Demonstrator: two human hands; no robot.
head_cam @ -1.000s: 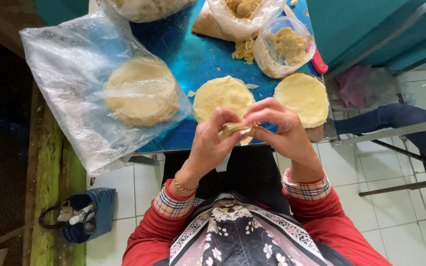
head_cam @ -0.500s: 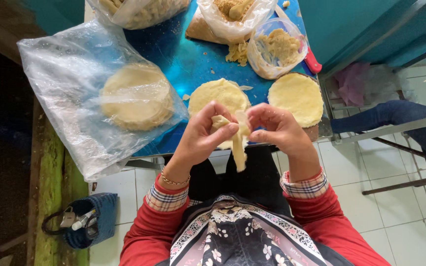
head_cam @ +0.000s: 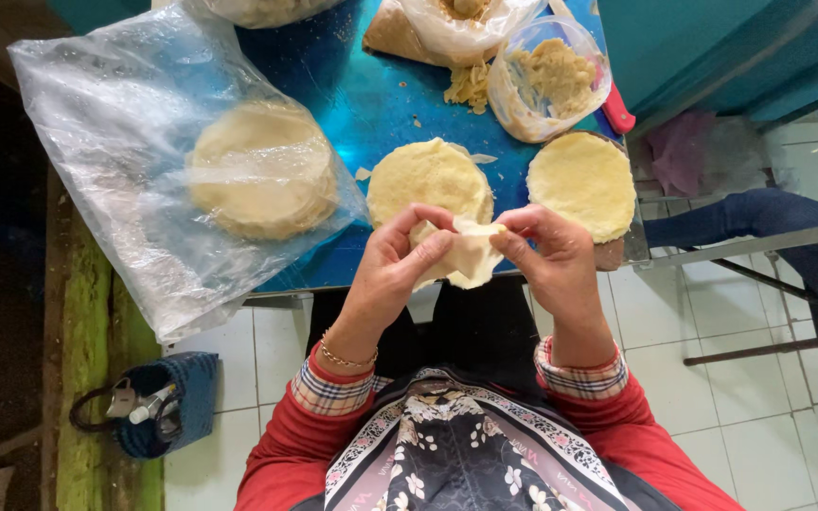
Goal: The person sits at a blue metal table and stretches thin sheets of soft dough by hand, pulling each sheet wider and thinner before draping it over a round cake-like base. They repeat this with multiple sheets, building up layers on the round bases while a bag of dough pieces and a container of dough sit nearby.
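Since half a second ago, the dough sheet (head_cam: 471, 255) has been drawn up from hanging loose into a folded bunch between both hands. The left hand (head_cam: 398, 268) pinches its near edge with thumb and fingers; the right hand (head_cam: 553, 254) grips the opposite side, just above the front edge of the blue bench (head_cam: 371, 95). Two round dough stacks (head_cam: 428, 175) lie on the bench beyond the hands. A clear plastic bag (head_cam: 144, 189) of more rounds lies to the left, a tub of filling (head_cam: 551, 80) behind.
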